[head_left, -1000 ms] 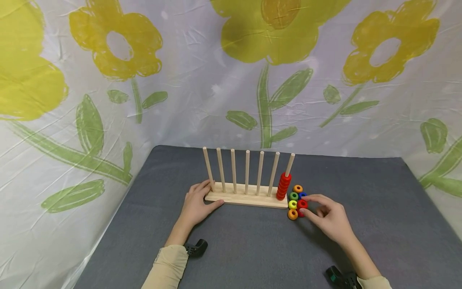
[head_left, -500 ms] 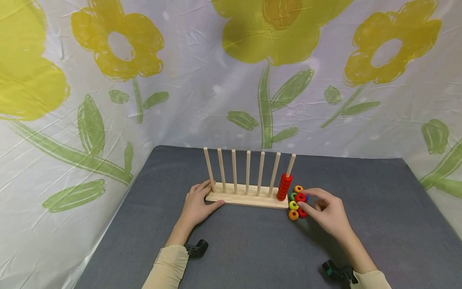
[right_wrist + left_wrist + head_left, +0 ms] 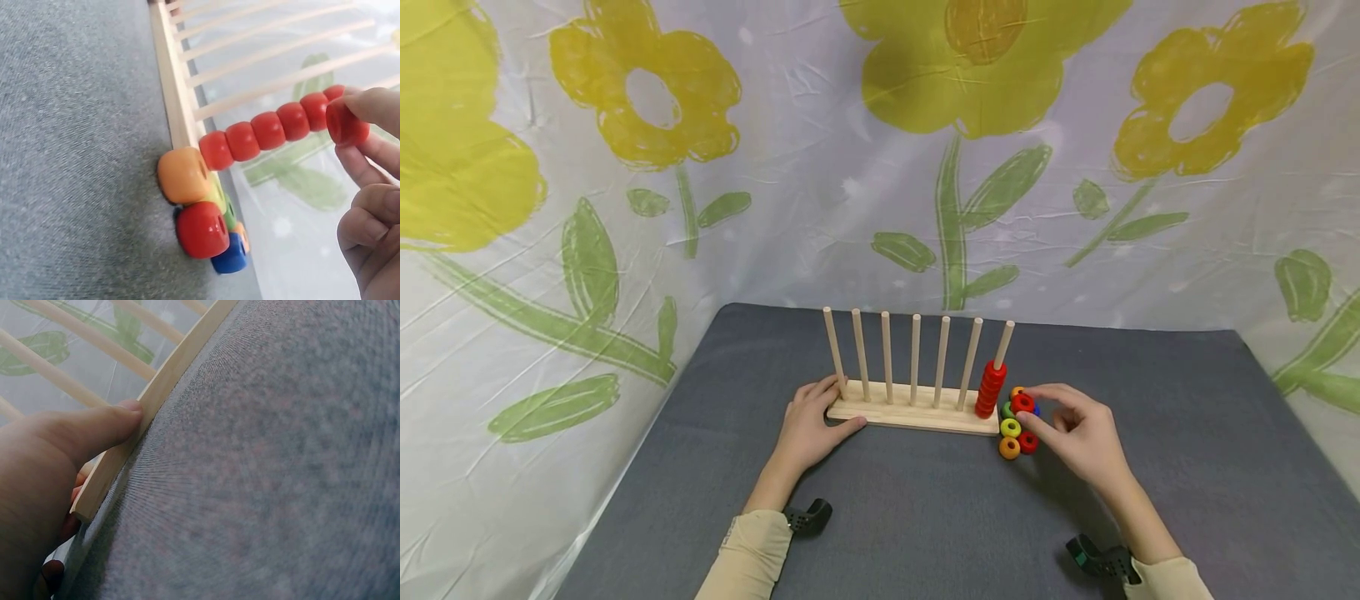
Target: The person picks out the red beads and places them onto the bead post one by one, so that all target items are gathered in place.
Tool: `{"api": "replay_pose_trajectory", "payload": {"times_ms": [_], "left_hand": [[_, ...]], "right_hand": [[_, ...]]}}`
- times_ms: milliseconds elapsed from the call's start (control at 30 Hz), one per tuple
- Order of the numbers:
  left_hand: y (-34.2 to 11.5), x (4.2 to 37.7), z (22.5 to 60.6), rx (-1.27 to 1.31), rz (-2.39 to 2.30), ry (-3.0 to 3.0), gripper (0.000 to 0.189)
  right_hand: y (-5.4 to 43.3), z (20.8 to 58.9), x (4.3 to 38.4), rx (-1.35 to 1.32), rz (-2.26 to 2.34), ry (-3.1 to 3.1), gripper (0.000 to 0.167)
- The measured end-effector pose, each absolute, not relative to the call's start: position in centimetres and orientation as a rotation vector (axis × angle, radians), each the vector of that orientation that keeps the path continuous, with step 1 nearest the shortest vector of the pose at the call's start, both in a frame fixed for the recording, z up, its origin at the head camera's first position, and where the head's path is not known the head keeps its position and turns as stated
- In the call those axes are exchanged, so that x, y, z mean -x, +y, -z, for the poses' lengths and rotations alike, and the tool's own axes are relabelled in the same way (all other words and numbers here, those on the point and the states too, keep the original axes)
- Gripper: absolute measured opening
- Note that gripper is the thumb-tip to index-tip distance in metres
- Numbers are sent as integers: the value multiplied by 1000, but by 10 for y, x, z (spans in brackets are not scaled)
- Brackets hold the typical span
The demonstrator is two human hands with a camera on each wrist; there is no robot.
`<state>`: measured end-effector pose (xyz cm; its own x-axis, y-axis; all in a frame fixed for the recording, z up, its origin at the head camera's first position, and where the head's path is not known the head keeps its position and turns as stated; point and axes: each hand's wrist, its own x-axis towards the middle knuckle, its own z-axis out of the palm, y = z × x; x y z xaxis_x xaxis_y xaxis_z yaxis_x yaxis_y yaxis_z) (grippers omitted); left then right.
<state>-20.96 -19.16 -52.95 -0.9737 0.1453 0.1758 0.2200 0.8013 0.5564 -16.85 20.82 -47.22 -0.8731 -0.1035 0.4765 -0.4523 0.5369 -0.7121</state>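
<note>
A wooden peg stand [image 3: 895, 412] with several upright pegs stands on the grey cloth. My left hand [image 3: 805, 425] grips its left end, the thumb [image 3: 112, 428] along the front edge of the base and the other fingers behind. Between thumb and fingertips, my right hand [image 3: 1082, 437] pinches a red bead [image 3: 345, 123], raised over the loose beads to the right of the stand. A stack of red beads [image 3: 990, 389] fills the lower part of the rightmost peg; the other pegs are bare.
Beside the stand's right end lie loose beads: a red one [image 3: 203, 229], a blue one [image 3: 230, 255], a yellow one [image 3: 1011, 427], a green one [image 3: 1007, 410] and orange ones, including the nearest [image 3: 1009, 447]. A flower-printed cloth [image 3: 820, 208] hangs behind the table.
My right hand has lifted the red bead up out of the loose group, moving slightly away and to the left. The left hand keeps its place on the stand.
</note>
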Motion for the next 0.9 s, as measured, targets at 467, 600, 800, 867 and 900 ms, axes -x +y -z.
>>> {"api": "replay_pose_trajectory", "payload": {"times_ms": [467, 600, 800, 867, 900], "left_hand": [[-191, 211, 531, 324, 881, -2823, 72], [-192, 211, 531, 320, 890, -2830, 77], [-192, 212, 531, 306, 897, -2856, 77], [-192, 211, 531, 305, 896, -2861, 77], [-192, 211, 531, 306, 893, -2863, 77]], "right_hand": [[203, 456, 171, -446, -1290, -2373, 36], [201, 449, 172, -447, -1278, -2361, 35], [199, 446, 174, -452, -1260, -2345, 36], [199, 446, 174, -449, -1263, -2341, 36], [198, 447, 174, -446, -1263, -2339, 36]]}}
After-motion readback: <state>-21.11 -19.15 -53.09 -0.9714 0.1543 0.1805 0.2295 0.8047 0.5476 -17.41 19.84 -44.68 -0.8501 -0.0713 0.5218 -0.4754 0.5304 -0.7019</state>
